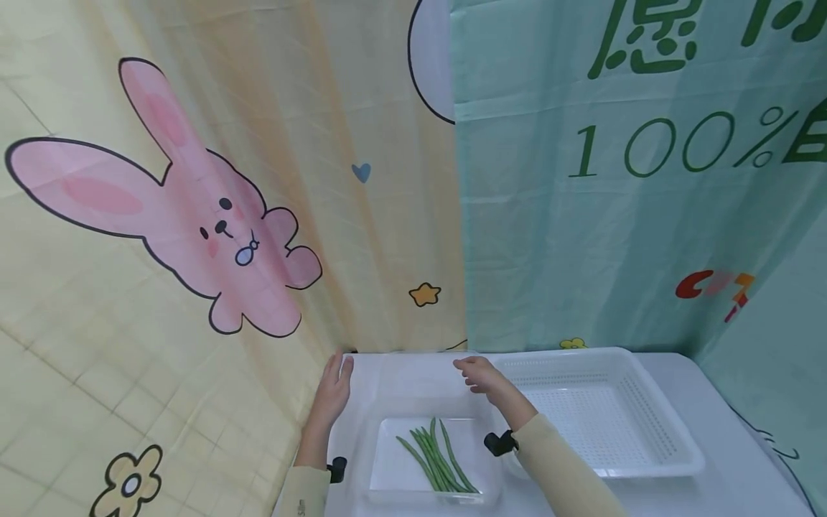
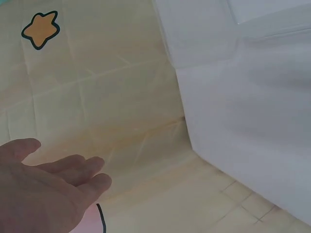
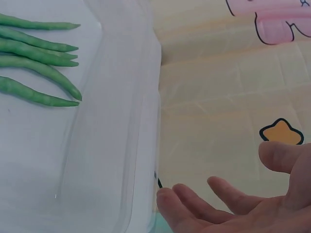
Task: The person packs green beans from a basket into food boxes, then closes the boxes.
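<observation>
Several green beans (image 1: 434,459) lie side by side in a clear plastic container (image 1: 386,459) on the white table, and their tips (image 3: 58,47) show in the right wrist view. My left hand (image 1: 332,391) is raised beyond the container's left side, its fingers extended and holding nothing; in the left wrist view the hand (image 2: 53,189) has its palm turned up with loosely bent fingers. My right hand (image 1: 486,377) hovers past the container's far right corner, near the white basket. Nothing is held in the right hand (image 3: 243,204), whose fingers are spread and relaxed.
A white perforated basket (image 1: 601,416) stands right of the container, under the right forearm. Printed curtains (image 1: 388,237) with a pink rabbit and green lettering hang behind the white table (image 1: 672,366). A black band (image 1: 500,443) sits at the right wrist.
</observation>
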Motion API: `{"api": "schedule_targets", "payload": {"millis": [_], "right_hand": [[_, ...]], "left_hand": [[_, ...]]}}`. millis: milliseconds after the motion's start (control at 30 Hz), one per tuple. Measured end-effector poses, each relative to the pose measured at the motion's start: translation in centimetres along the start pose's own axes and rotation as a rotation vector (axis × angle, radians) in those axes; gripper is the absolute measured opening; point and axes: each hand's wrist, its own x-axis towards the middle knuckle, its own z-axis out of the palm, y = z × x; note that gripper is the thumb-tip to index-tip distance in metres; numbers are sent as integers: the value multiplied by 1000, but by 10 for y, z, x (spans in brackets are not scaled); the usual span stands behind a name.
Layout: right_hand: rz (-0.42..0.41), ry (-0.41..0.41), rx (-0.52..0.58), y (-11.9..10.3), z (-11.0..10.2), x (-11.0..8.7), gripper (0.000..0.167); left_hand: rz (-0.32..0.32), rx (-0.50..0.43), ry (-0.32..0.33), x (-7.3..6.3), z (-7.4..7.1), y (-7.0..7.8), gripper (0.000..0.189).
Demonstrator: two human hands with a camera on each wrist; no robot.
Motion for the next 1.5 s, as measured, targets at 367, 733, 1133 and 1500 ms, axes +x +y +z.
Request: {"api": "schedule_targets", "payload": {"millis": [367, 733, 1133, 1500], "right_hand": [[92, -36, -2, 0, -1, 8, 77], [89, -33, -10, 5, 4, 24, 84], [108, -70, -79, 16, 15, 44, 67], [132, 70, -94, 34, 11, 61, 70]], "left_hand": [[-192, -147, -153, 33, 16, -17, 78], [-359, -142, -224, 45, 43, -53, 90], [-459, -142, -262, 47, 68, -66, 85], [-466, -123, -270, 48, 71, -64, 88]]}}
